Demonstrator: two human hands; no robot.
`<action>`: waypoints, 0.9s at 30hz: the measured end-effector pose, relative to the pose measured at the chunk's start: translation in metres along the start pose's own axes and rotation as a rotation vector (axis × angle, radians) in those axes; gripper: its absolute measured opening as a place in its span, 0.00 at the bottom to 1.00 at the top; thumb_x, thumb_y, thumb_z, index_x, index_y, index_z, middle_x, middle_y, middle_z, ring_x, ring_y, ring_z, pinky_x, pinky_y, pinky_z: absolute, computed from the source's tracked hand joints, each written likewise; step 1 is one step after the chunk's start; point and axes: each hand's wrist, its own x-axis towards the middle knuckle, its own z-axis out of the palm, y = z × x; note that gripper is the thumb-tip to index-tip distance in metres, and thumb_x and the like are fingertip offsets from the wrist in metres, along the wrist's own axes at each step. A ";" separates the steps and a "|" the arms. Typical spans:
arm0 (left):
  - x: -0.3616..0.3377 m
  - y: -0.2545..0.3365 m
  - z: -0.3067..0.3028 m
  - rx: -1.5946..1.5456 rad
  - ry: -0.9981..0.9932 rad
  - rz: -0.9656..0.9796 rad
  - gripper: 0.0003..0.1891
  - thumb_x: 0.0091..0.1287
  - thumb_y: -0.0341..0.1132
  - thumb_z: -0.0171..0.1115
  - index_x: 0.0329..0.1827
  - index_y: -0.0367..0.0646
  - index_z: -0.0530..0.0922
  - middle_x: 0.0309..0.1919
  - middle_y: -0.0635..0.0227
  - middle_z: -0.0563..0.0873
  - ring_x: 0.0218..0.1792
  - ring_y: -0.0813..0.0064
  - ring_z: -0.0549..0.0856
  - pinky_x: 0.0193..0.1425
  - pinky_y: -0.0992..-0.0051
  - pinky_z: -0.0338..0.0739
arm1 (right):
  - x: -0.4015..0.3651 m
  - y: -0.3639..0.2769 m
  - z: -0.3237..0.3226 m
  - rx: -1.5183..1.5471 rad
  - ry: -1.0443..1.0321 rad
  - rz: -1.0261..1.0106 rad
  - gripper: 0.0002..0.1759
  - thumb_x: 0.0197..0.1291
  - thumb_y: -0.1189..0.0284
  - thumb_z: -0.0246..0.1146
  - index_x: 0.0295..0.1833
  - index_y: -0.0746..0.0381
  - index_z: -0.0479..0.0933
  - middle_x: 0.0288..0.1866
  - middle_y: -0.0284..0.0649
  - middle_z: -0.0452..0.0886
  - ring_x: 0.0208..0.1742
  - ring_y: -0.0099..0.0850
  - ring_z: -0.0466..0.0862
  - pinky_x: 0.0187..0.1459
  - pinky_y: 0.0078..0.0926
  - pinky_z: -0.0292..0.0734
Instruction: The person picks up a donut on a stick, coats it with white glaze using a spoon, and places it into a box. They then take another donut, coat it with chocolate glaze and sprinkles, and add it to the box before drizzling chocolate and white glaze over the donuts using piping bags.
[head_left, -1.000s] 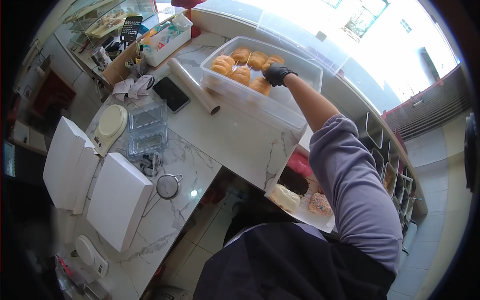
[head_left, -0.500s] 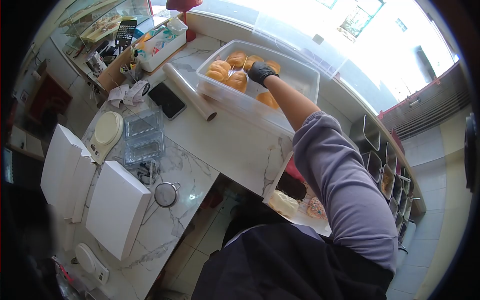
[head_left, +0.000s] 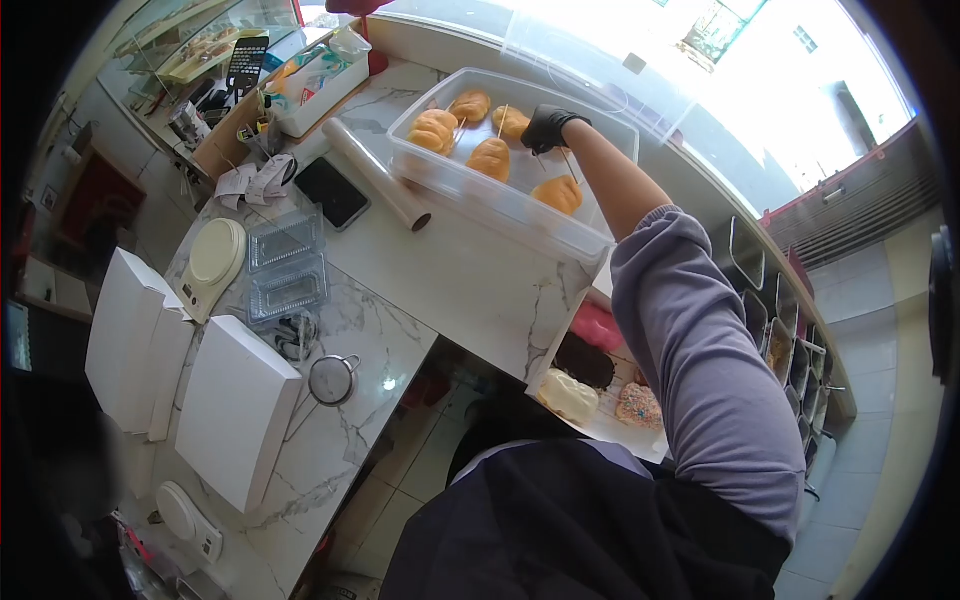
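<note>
My right hand (head_left: pixel 550 130), in a black glove, is inside a clear plastic bin (head_left: pixel 470 198) towards its right side. Its fingers are curled closed, and what they hold is hidden; a thin stick pokes out just below them. Around the hand lie several golden buns with thin sticks in them. One bun (head_left: pixel 511 122) lies just left of the hand, another bun (head_left: pixel 558 195) below it, and a third bun (head_left: pixel 488 159) nearer the middle. My left hand is out of view.
A box of iced doughnuts (head_left: pixel 568 394) sits below my right arm. On the marble counter are a cling-film roll (head_left: pixel 378 175), a phone (head_left: pixel 332 193), clear clamshell trays (head_left: pixel 287 265), a kitchen scale (head_left: pixel 213 262), white boxes (head_left: pixel 238 415) and a strainer (head_left: pixel 333 380). Metal containers (head_left: pixel 740 250) line the right.
My right hand has moved right within the bin, away from the middle buns. More of the bun below it and of the doughnut box now shows.
</note>
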 end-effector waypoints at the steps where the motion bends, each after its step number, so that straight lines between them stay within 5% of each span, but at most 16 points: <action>1: 0.001 0.000 0.000 0.006 -0.001 -0.001 0.43 0.59 0.62 0.53 0.68 0.42 0.51 0.65 0.51 0.58 0.64 0.56 0.62 0.62 0.59 0.59 | 0.004 0.007 0.003 0.023 0.015 -0.043 0.10 0.45 0.66 0.63 0.28 0.63 0.80 0.21 0.36 0.79 0.21 0.27 0.76 0.25 0.27 0.71; 3: 0.002 0.003 0.000 0.016 -0.005 0.002 0.43 0.59 0.61 0.53 0.68 0.42 0.52 0.64 0.51 0.59 0.64 0.57 0.62 0.62 0.59 0.60 | 0.013 0.024 0.010 0.070 0.045 -0.133 0.08 0.47 0.68 0.58 0.32 0.56 0.82 0.26 0.35 0.82 0.26 0.33 0.79 0.30 0.30 0.74; 5: 0.003 0.003 0.001 0.028 -0.005 0.005 0.42 0.59 0.61 0.53 0.68 0.42 0.52 0.64 0.51 0.59 0.64 0.57 0.62 0.62 0.60 0.60 | 0.003 0.034 0.010 0.136 0.140 -0.345 0.09 0.48 0.67 0.60 0.29 0.61 0.81 0.25 0.36 0.81 0.26 0.29 0.79 0.29 0.28 0.73; 7: 0.004 0.004 0.002 0.044 -0.010 0.008 0.42 0.59 0.61 0.53 0.68 0.42 0.52 0.64 0.51 0.59 0.64 0.57 0.63 0.62 0.60 0.60 | -0.004 0.039 0.009 0.389 0.181 -0.336 0.11 0.49 0.67 0.61 0.28 0.64 0.80 0.25 0.37 0.81 0.26 0.26 0.78 0.29 0.25 0.73; 9: 0.004 0.006 0.003 0.062 -0.012 0.012 0.42 0.59 0.61 0.53 0.68 0.42 0.52 0.64 0.52 0.60 0.64 0.57 0.63 0.62 0.60 0.60 | -0.007 0.041 0.012 0.824 0.159 -0.095 0.12 0.51 0.66 0.62 0.30 0.67 0.80 0.26 0.37 0.80 0.27 0.23 0.79 0.30 0.23 0.74; 16: 0.008 0.012 0.007 0.134 -0.028 0.024 0.41 0.60 0.60 0.53 0.68 0.41 0.53 0.63 0.52 0.61 0.63 0.58 0.64 0.62 0.61 0.60 | -0.069 0.066 0.000 1.093 0.233 -0.332 0.13 0.53 0.68 0.61 0.42 0.63 0.81 0.33 0.38 0.82 0.34 0.24 0.80 0.40 0.19 0.76; 27: 0.009 0.005 0.004 0.159 -0.030 0.026 0.40 0.61 0.59 0.53 0.67 0.40 0.54 0.62 0.52 0.62 0.62 0.59 0.65 0.61 0.63 0.61 | -0.098 0.077 -0.003 1.010 0.334 -0.311 0.12 0.53 0.68 0.60 0.41 0.60 0.82 0.35 0.35 0.82 0.33 0.22 0.79 0.40 0.18 0.75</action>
